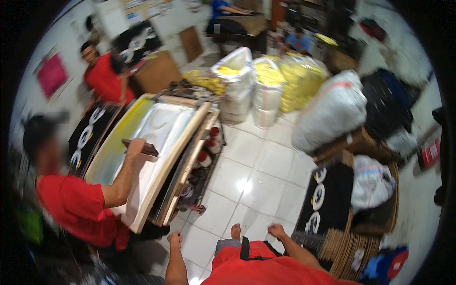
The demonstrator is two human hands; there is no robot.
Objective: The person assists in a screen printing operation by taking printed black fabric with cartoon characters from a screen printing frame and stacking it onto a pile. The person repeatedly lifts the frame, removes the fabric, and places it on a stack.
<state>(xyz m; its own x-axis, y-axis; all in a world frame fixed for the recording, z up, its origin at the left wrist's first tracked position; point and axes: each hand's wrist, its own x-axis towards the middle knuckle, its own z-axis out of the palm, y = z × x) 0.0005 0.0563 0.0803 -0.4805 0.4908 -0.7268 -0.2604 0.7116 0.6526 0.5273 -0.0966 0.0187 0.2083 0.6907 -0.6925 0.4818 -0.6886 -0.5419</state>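
Low in the view, my left hand point(175, 238) hangs over the white tiled floor with its fingers curled in, and nothing shows in it. My right hand point(276, 231) is also loosely closed, with no object visible. It is nearest to a board point(325, 197) bearing black fabric with white printed shapes. Left of my left hand stands a wood-framed printing screen point(164, 175). A person in a red shirt point(76, 204) leans over it and holds a dark squeegee point(141, 147) on its mesh.
Stacked brown boards point(349, 251) stand at lower right. Full white sacks point(335, 111) and black bags point(387, 102) line the right wall. Open sacks of yellow pieces point(268, 95) stand ahead. Red-topped containers point(204, 158) sit under the screen. Another person in red point(107, 78) is farther back.
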